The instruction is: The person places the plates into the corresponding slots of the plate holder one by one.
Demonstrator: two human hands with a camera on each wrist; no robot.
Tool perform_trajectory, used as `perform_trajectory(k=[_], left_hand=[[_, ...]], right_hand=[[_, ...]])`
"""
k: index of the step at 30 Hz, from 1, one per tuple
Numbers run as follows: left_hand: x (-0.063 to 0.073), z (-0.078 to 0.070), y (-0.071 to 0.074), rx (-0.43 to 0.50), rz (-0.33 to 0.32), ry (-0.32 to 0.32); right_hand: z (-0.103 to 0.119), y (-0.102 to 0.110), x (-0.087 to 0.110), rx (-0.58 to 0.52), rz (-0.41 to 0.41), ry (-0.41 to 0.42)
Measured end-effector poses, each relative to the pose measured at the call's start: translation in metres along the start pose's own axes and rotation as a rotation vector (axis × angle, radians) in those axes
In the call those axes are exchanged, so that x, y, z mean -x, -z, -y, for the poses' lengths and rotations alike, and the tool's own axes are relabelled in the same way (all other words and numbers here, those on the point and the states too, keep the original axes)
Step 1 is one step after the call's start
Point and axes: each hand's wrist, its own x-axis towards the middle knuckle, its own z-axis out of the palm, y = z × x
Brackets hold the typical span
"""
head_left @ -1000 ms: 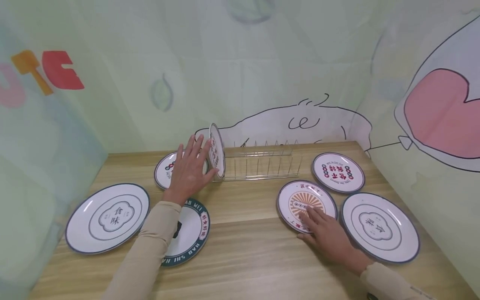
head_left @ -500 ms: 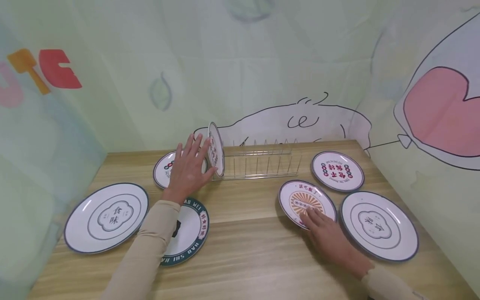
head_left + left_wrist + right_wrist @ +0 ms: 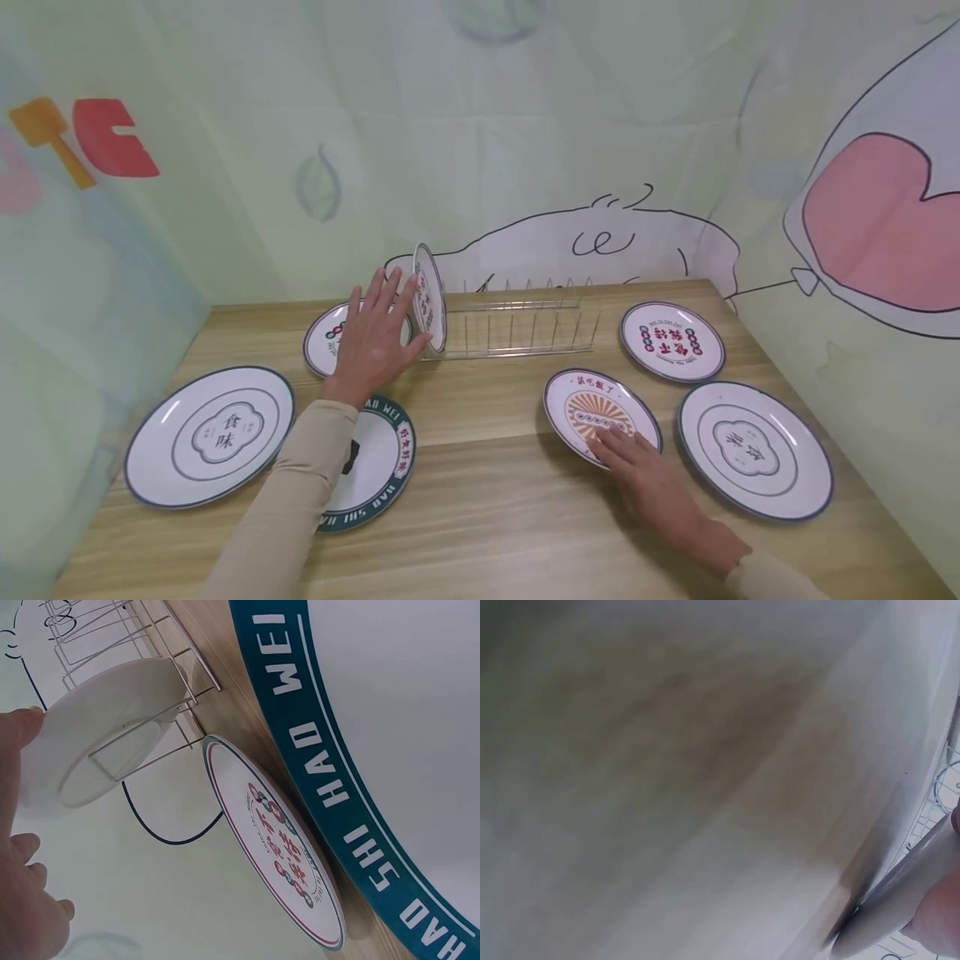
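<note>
A small white plate (image 3: 429, 308) stands on edge at the left end of the wire plate rack (image 3: 525, 352). My left hand (image 3: 375, 337) is beside it with fingers extended; in the left wrist view the thumb (image 3: 26, 726) meets the back of this plate near its edge. On the right, my right hand (image 3: 660, 492) holds a white plate with an orange sunburst (image 3: 592, 396) by its near rim, fingers on top. That plate tilts above the wooden table. In the right wrist view a digit (image 3: 937, 919) lies against the plate's rim (image 3: 885, 922).
A green-rimmed plate (image 3: 386, 475) and a small plate (image 3: 324, 346) lie near the left arm, partly hidden. Large white plates lie at far left (image 3: 255, 467) and right (image 3: 795, 433). Another small plate (image 3: 672, 340) lies at back right. A printed cloth (image 3: 487, 167) hangs behind.
My right hand has lifted and tilted the sunburst plate and drawn it slightly left, away from the large right plate. The left hand keeps its place at the upright plate.
</note>
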Motion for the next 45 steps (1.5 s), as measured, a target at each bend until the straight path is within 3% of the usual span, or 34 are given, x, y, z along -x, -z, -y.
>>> perform_trajectory(k=[10, 22, 28, 34, 41, 45], left_hand=[[0.001, 0.000, -0.001, 0.011, -0.003, -0.002], [0.000, 0.001, 0.000, 0.019, -0.004, 0.000], [0.001, 0.002, -0.001, 0.016, -0.015, -0.003], [0.001, 0.001, -0.001, 0.014, -0.019, -0.005], [0.001, 0.001, 0.000, 0.020, -0.008, -0.005], [0.002, 0.001, 0.000, 0.022, -0.004, -0.002]], right_hand=[[0.010, 0.007, -0.007, -0.127, -0.018, -0.061], [0.038, 0.010, -0.024, -0.492, -0.031, -0.180], [0.052, 0.008, -0.041, -0.646, -0.054, -0.299], [0.070, 0.009, -0.055, -0.883, -0.049, -0.453], [0.087, 0.009, -0.076, -1.057, -0.053, -0.694], [0.094, 0.008, -0.088, -1.147, -0.054, -0.779]])
